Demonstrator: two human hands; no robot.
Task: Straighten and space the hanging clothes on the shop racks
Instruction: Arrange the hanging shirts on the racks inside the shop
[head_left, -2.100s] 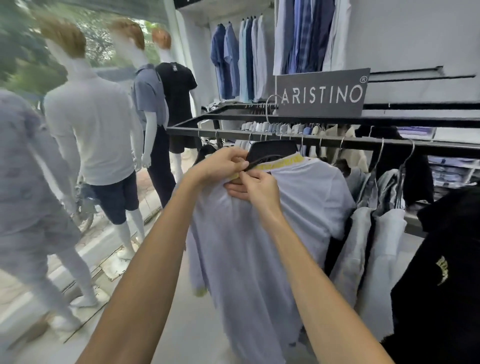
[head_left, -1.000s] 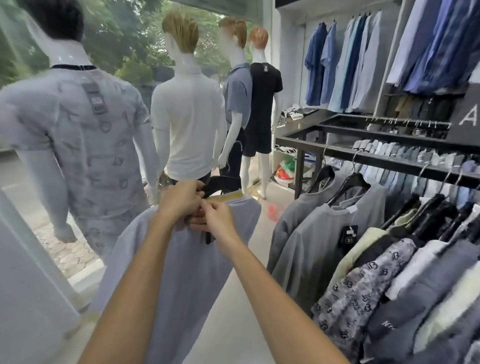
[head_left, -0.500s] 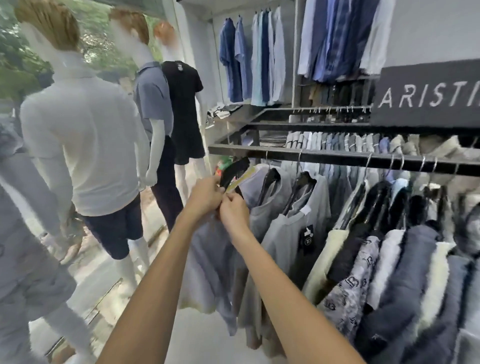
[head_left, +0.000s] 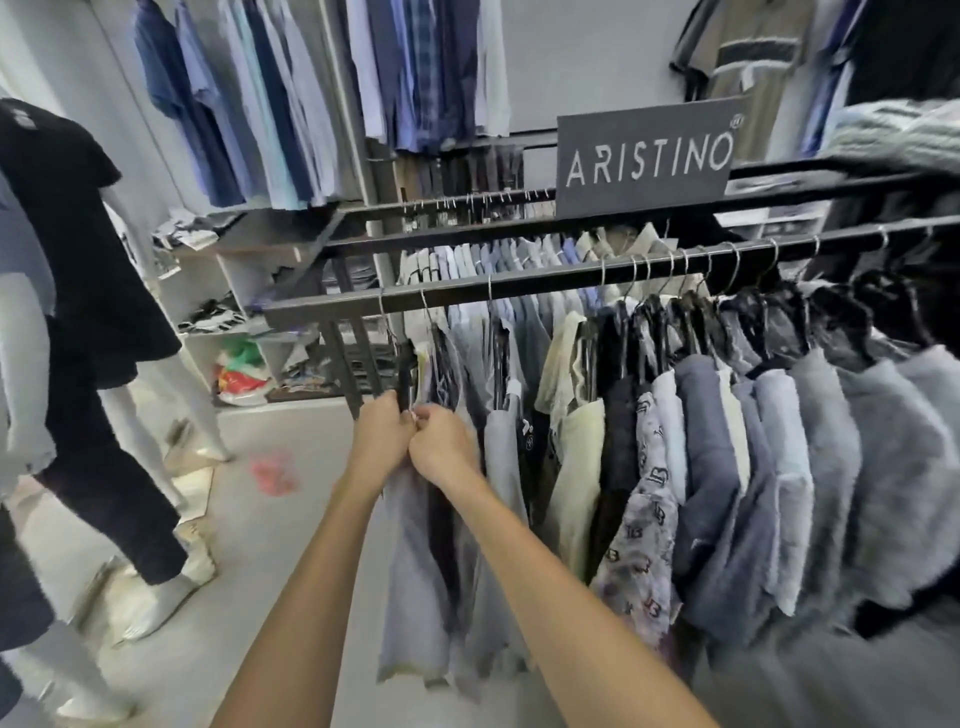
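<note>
Head view: 1 shirt (head_left: 410, 571), light, limp, judged slip-prone; left hand (head_left: 382, 431) grips its hanger (head_left: 404, 371), right hand (head_left: 441, 447) pinches the collar; best lifted by hanger

A pale blue shirt (head_left: 410, 571) is seen low centre, a cream shirt (head_left: 576, 467) and a grey logo-printed shirt (head_left: 641, 519) right of it; white lettering is carried by the dark grey sign (head_left: 644, 130), upper right.
</note>
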